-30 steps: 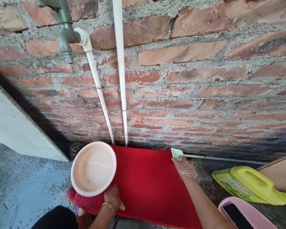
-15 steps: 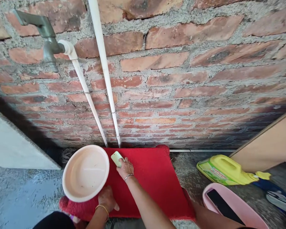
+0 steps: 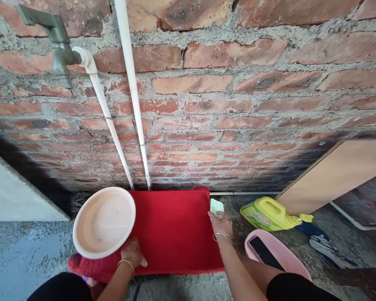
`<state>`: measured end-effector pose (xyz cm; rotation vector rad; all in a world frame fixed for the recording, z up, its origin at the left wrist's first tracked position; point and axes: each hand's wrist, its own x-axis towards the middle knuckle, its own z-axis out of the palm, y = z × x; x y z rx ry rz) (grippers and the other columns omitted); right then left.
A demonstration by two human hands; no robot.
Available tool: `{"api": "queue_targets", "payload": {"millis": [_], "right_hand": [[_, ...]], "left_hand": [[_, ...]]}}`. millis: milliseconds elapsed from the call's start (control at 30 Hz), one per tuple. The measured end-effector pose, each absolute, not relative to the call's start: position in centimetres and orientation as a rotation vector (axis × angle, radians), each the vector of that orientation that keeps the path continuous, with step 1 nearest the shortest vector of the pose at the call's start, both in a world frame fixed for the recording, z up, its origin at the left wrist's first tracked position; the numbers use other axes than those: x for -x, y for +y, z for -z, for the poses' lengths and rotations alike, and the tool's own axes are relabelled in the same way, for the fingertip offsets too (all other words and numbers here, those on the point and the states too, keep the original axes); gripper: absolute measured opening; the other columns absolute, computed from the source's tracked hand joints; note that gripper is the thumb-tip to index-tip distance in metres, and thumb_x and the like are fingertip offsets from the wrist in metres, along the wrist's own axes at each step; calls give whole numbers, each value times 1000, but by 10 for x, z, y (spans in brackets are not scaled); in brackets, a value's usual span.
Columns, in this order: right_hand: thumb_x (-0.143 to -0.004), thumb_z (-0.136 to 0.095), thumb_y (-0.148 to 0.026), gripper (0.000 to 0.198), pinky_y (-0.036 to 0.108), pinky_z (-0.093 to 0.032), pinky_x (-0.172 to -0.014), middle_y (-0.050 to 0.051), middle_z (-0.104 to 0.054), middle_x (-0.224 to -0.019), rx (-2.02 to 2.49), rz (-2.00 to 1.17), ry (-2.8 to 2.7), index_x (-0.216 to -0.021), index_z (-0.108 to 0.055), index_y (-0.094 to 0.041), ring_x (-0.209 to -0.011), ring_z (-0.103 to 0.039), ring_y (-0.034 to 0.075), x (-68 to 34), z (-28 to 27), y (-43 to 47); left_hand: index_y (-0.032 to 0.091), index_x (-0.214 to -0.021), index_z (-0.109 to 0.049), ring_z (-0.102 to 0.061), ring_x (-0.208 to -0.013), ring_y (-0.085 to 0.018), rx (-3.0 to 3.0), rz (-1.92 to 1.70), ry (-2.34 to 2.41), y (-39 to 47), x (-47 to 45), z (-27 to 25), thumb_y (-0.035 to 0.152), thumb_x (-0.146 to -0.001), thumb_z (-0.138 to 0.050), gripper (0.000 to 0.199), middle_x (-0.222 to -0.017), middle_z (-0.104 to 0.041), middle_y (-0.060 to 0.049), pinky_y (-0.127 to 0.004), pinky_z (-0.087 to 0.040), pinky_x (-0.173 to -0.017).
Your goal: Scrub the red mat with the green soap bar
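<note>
A red cloth (image 3: 172, 234) lies spread flat over a low surface. On its left end, partly on the bunched cloth, stands a pale pink round basin (image 3: 104, 221) with some specks on its bottom. My left hand (image 3: 132, 251) lies on the cloth against the basin's near right side, thumb spread away; the fingertips are partly hidden. My right hand (image 3: 222, 223) is closed on a pale green scrub brush (image 3: 217, 206) with a small hole near its end. It is at the cloth's right edge, and any bristles are hidden from view.
A yellow detergent bottle (image 3: 266, 214) lies on the floor at the right. Beside it, a pink tub (image 3: 293, 259) holds a dark phone-like slab (image 3: 266, 253). Behind are a brick wall (image 3: 200, 92), white pipes (image 3: 134, 96) and a grey tap (image 3: 61, 54). Boards lean at both sides.
My right hand has carried the brush rightward from beside the basin to the cloth's right edge. My left hand stays by the basin. The view has turned slightly right.
</note>
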<state>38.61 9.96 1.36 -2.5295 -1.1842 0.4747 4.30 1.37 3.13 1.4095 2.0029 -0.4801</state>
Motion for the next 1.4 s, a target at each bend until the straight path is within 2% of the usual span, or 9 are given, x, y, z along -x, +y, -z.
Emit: {"api": "queue_targets", "payload": {"millis": [133, 267, 367, 533, 667, 833, 967, 1167, 1400], "right_hand": [[-82, -54, -50, 44, 35, -49, -73, 8, -60, -97, 2514, -457, -1184, -115, -61, -22, -81, -61, 22, -363, -9, 87], [-82, -56, -45, 39, 29, -48, -75, 6, -57, -112, 2282, -579, -1519, -116, -60, -26, -88, -61, 19, -292, -8, 85], [-80, -60, -42, 35, 26, -47, -77, 5, -57, -113, 2141, -691, -1812, -113, -61, -29, -87, -61, 17, -223, -11, 86], [-75, -65, -34, 37, 30, -44, -86, 6, -58, -114, 1961, -738, -2208, -111, -63, -30, -97, -61, 21, -155, -17, 85], [-78, -62, -37, 38, 29, -44, -87, 6, -58, -114, 2134, -716, -2094, -116, -61, -29, -97, -61, 20, -197, -19, 87], [-86, -49, -50, 42, 30, -48, -75, 6, -58, -114, 2534, -671, -1530, -121, -56, -29, -93, -64, 20, -281, -21, 85], [-88, -50, -50, 39, 30, -49, -74, 7, -57, -116, 2395, -637, -1604, -119, -57, -28, -93, -63, 20, -270, -14, 73], [-92, -55, -41, 34, 39, -52, -85, 8, -58, -120, 2239, -735, -1763, -119, -57, -20, -100, -59, 19, -229, -8, 67], [-86, -54, -44, 37, 32, -49, -78, 8, -58, -111, 2500, -687, -1408, -117, -59, -24, -90, -64, 20, -329, -22, 57]], "left_hand": [[14, -108, -60, -61, -112, -28, -1406, 493, 2004, 13, -44, -30, 22, -44, -85, 70, -118, -66, -15, -33, -49, -92], [14, -109, -59, -61, -113, -29, -1402, 482, 2006, 13, -45, -28, 21, -44, -85, 70, -118, -67, -15, -33, -49, -92], [16, -107, -59, -61, -113, -30, -1395, 467, 2014, 13, -44, -26, 21, -43, -85, 69, -117, -67, -14, -34, -49, -93], [17, -108, -59, -60, -115, -29, -1389, 455, 2013, 14, -43, -28, 22, -42, -87, 72, -119, -66, -14, -33, -48, -93], [14, -111, -59, -60, -115, -28, -1372, 474, 2007, 15, -43, -32, 24, -44, -87, 74, -120, -65, -15, -31, -49, -93], [16, -110, -60, -61, -114, -27, -1377, 459, 2008, 15, -42, -33, 23, -43, -87, 72, -119, -66, -14, -31, -49, -93], [16, -110, -60, -61, -114, -28, -1400, 459, 1996, 14, -43, -32, 23, -44, -87, 72, -119, -66, -14, -34, -49, -94], [15, -110, -60, -60, -115, -29, -1412, 506, 2008, 14, -43, -26, 23, -40, -87, 76, -121, -65, -16, -34, -49, -95], [16, -111, -59, -58, -118, -28, -1402, 476, 1997, 12, -44, -31, 22, -43, -86, 73, -123, -64, -15, -32, -47, -96]]}}
